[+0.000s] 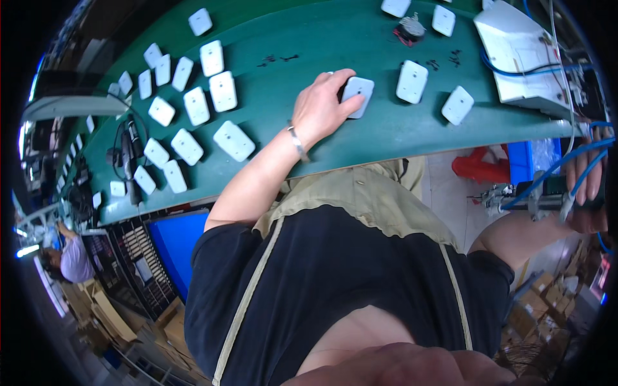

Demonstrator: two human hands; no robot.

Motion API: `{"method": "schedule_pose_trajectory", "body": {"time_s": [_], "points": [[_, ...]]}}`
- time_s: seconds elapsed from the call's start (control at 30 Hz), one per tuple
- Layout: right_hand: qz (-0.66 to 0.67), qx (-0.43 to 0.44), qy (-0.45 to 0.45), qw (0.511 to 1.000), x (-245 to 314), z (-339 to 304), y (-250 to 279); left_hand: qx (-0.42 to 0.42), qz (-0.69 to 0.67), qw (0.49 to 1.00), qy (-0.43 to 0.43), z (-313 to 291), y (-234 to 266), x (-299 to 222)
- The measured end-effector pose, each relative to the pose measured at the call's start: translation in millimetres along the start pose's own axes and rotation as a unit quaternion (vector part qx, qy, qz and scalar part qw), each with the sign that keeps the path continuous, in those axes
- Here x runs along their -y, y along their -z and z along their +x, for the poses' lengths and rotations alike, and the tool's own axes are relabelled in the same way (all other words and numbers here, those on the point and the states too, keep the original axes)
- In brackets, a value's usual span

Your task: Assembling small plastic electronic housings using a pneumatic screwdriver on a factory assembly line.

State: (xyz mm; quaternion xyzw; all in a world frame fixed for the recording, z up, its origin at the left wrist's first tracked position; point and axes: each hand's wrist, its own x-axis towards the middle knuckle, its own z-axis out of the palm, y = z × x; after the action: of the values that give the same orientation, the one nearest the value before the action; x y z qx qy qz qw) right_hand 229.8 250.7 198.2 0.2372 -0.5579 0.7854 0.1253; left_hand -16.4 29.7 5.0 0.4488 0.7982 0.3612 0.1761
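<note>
My left hand [324, 107] is over the green bench, with a bracelet at its wrist. Its thumb and fingers grip a white rectangular plastic case [362, 94] with rounded corners and small dark holes. To the right of it lie a similar case [412, 82] and another [458, 105]. At the far right rim, my right hand [588, 220] is by a metal fixture [534, 201] and blue hoses [559, 168]. Fixture, hoses and the picture's edge partly hide that hand, and its grip cannot be made out.
Several more white cases [223, 91] are spread over the bench's left side. Small dark screws [433, 65] lie in loose groups. A coiled part with red wires [410, 30] stands at the back. White equipment [521, 58] is at the right; a blue bin [520, 162] sits below.
</note>
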Motion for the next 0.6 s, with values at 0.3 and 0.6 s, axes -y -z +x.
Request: {"method": "schedule_pose_trajectory", "body": {"time_s": [0.3,0.6], "points": [[-0.22,-0.204,0.086,0.95,5,-22,-3,0.047,-0.318,0.944,0.073,-3,-4,-2],[-0.151,-0.11,0.098,0.978,-6,3,9,0.116,-0.54,0.805,0.218,-15,-4,-12]]}}
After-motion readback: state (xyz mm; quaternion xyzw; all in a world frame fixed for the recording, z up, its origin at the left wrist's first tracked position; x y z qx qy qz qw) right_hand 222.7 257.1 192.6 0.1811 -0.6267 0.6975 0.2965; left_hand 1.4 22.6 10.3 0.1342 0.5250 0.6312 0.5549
